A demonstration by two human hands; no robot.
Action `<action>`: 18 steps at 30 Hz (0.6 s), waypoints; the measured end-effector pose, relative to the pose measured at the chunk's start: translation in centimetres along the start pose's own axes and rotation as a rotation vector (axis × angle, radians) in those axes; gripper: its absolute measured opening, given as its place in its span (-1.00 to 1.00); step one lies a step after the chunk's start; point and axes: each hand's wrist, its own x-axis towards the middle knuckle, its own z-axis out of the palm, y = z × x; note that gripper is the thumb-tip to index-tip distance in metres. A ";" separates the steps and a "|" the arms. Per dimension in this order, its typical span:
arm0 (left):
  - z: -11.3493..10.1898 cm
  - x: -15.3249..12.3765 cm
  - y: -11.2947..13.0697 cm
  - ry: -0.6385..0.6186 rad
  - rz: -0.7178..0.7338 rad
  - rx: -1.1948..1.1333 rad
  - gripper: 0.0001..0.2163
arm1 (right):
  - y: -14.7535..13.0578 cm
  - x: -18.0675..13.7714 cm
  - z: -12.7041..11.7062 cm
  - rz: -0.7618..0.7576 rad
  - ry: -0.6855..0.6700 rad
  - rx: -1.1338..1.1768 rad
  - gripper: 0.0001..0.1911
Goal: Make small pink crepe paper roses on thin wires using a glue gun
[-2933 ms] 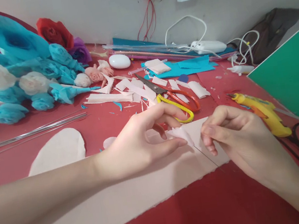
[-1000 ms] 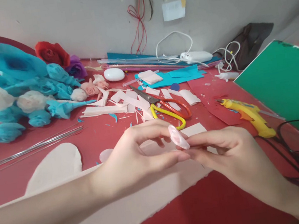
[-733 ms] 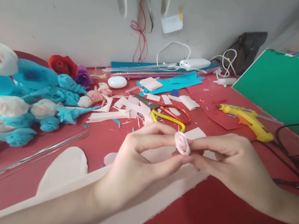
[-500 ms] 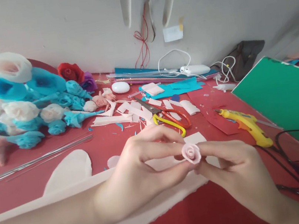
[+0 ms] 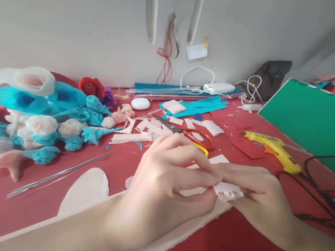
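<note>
My left hand and my right hand meet over the red table, both pinching a small pale pink paper rosebud. The left thumb and fingers press on the bud's near side. My right fingers wrap under and around it. The bud is tipped toward me and partly hidden by the fingers. A long pale pink paper sheet lies under both hands.
Scissors with orange and yellow handles lie just behind my left hand. A yellow glue gun with a black cord sits to the right, near a green board. Blue and white paper flowers, thin wires and paper scraps lie at left and centre.
The flat pink paper piece has been rolled into a bud between both hands. The bud faced up half a second ago and is now tipped lower. The view has tilted upward.
</note>
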 end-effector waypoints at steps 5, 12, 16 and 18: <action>-0.4 0.1 -0.6 -0.055 -0.050 -0.014 -0.90 | -0.7 0.7 0.0 0.047 0.065 -0.029 -0.74; -0.9 0.5 -0.4 -0.009 -0.028 -0.035 -0.86 | -1.2 2.0 0.6 -0.004 0.092 0.030 -0.76; -1.0 0.7 -0.2 0.041 0.017 -0.034 -0.89 | -1.3 2.1 0.8 -0.026 0.084 0.042 -0.76; -1.1 0.7 -0.2 0.040 0.027 -0.038 -0.90 | -1.2 2.0 0.9 -0.033 0.097 0.034 -0.77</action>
